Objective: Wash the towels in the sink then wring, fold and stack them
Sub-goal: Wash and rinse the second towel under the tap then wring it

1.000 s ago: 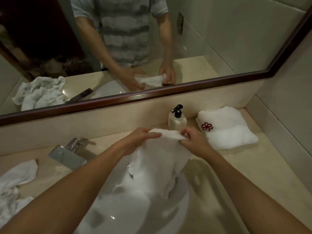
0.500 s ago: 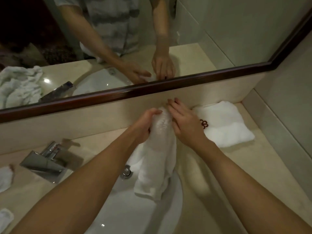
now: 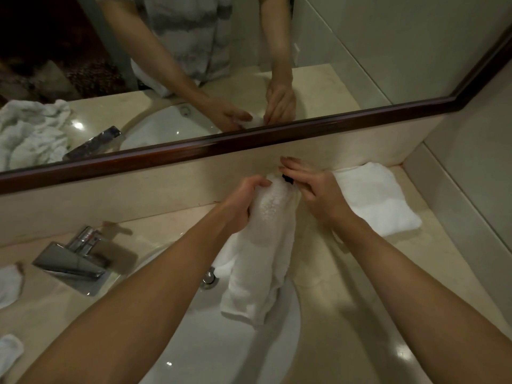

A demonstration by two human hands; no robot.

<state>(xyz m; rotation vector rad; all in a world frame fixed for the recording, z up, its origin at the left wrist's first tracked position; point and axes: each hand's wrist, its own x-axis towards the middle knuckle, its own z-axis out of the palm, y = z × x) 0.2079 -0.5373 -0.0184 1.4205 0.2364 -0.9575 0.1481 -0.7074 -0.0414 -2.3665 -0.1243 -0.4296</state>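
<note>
Currently my left hand (image 3: 243,206) grips the upper end of the white towel (image 3: 263,250), fingers curled round it. My right hand (image 3: 310,187) is just beside it with fingers straight, over the black pump top (image 3: 287,179) of a dispenser; whether they press it I cannot tell. Relative to the sink (image 3: 221,356): the towel hangs from my left hand over the basin's rear edge, near the drain (image 3: 208,278). A folded towel (image 3: 374,200) lies on the counter (image 3: 360,300) right of the sink. The faucet (image 3: 72,261) sits to its left, with crumpled cloths (image 3: 9,284) beyond. A mirror (image 3: 249,65) runs behind the sink.
</note>
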